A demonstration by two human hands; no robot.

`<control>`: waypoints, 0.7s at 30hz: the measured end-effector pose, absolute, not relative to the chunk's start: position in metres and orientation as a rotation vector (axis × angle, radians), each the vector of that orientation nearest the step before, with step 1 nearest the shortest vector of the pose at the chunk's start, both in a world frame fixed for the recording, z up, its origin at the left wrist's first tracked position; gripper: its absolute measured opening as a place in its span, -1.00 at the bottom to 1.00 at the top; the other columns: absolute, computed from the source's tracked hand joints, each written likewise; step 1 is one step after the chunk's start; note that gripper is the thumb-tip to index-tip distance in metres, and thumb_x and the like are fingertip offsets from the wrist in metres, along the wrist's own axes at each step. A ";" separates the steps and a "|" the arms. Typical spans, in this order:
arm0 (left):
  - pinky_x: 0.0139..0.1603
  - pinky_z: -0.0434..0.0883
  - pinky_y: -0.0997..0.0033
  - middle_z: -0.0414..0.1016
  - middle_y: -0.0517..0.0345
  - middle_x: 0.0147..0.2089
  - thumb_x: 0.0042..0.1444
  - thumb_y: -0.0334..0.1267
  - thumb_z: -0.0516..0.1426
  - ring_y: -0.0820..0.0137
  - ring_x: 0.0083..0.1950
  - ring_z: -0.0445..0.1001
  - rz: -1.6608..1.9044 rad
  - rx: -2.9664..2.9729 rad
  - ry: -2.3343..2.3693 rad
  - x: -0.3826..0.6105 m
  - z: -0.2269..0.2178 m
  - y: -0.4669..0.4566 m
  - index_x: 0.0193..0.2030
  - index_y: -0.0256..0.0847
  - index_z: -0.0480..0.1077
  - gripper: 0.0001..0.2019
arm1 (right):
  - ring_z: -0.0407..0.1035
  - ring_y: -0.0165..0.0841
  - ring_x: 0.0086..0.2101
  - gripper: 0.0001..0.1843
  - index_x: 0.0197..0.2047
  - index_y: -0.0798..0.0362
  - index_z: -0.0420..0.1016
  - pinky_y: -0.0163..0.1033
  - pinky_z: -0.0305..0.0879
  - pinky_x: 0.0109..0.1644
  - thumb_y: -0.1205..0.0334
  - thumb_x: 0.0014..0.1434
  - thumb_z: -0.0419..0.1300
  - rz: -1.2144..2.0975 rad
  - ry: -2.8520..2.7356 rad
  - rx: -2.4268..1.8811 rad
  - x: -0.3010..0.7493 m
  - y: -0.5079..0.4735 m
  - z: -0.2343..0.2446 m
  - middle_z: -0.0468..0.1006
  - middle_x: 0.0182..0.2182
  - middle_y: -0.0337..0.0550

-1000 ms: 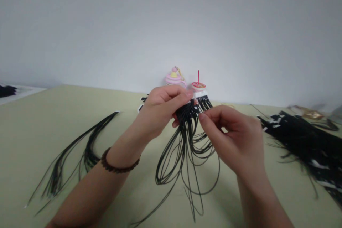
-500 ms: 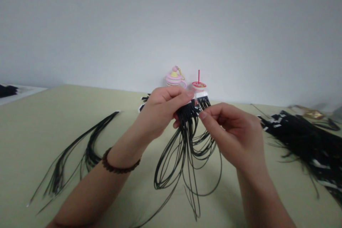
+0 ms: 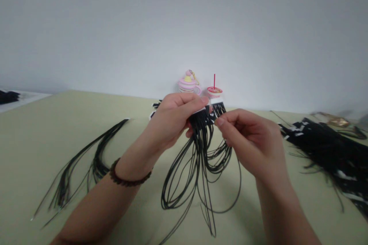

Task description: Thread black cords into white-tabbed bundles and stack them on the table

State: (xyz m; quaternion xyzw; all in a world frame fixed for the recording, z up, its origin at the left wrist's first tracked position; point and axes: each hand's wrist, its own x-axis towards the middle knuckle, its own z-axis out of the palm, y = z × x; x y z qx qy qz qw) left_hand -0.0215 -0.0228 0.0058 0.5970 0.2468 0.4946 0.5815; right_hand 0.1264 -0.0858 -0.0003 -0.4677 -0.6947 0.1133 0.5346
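Observation:
My left hand (image 3: 178, 118) is closed around the top of a bundle of thin black cords (image 3: 201, 138), thumb pressed over a white strip near their upper ends. Long loops hang from it above the table. A second white-topped row of cord ends (image 3: 217, 106) shows just right of my left thumb. With thumb and index finger, my right hand (image 3: 250, 138) pinches at the black cords below that row. Its fingertips hide exactly how many strands they hold.
Loose black cords (image 3: 99, 157) lie on the pale table (image 3: 37, 145) at left. A larger pile of black cords (image 3: 327, 153) lies at right. Against the wall stand a pink toy cup (image 3: 186, 84) and a small red-lidded cup with a straw (image 3: 214, 91).
Both hands keep nearly the same place and grip. The hanging loops have swung slightly, the left one outward to the left and the right one a little to the right.

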 end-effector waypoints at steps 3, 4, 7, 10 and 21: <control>-0.62 0.21 0.65 0.26 0.26 -0.60 0.03 -0.27 0.15 0.61 -0.59 0.24 1.159 1.400 0.573 -0.022 0.005 -0.023 -0.52 -0.28 0.42 -0.83 | 0.09 -0.60 -0.63 -0.84 -0.46 0.12 0.42 -0.48 0.00 -0.61 0.27 0.14 0.15 0.272 -1.664 -1.116 0.127 -0.085 -0.001 0.25 -0.66 -0.37; -0.62 0.21 0.65 0.26 0.25 -0.60 0.03 -0.27 0.16 0.61 -0.59 0.24 1.160 1.399 0.575 -0.022 0.005 -0.022 -0.52 -0.28 0.42 -0.83 | 0.10 -0.60 -0.63 -0.83 -0.46 0.12 0.42 -0.47 0.01 -0.60 0.27 0.14 0.15 0.267 -1.664 -1.119 0.127 -0.085 0.000 0.25 -0.66 -0.37; -0.62 0.21 0.65 0.27 0.25 -0.60 0.01 -0.26 0.17 0.60 -0.59 0.25 1.163 1.394 0.592 -0.023 0.005 -0.022 -0.53 -0.28 0.42 -0.83 | 0.11 -0.59 -0.63 -0.83 -0.47 0.12 0.42 -0.47 0.02 -0.60 0.28 0.14 0.15 0.251 -1.654 -1.125 0.127 -0.086 0.000 0.25 -0.66 -0.37; -0.64 0.19 0.65 0.28 0.24 -0.60 0.00 -0.25 0.17 0.60 -0.59 0.25 1.160 1.404 0.614 -0.023 0.005 -0.023 -0.52 -0.27 0.43 -0.84 | 0.12 -0.59 -0.63 -0.85 -0.44 0.12 0.43 -0.46 0.02 -0.60 0.28 0.15 0.14 0.245 -1.644 -1.121 0.126 -0.086 0.000 0.26 -0.66 -0.36; -0.77 0.11 0.67 0.18 0.33 -0.68 0.05 -0.23 0.15 0.64 -0.71 0.15 1.182 1.496 0.645 -0.022 0.005 -0.025 -0.53 -0.27 0.38 -0.80 | 0.11 -0.60 -0.58 -0.83 -0.48 0.15 0.32 -0.42 0.02 -0.50 0.40 0.15 0.08 -0.204 -1.758 -1.144 0.117 -0.082 -0.006 0.24 -0.62 -0.36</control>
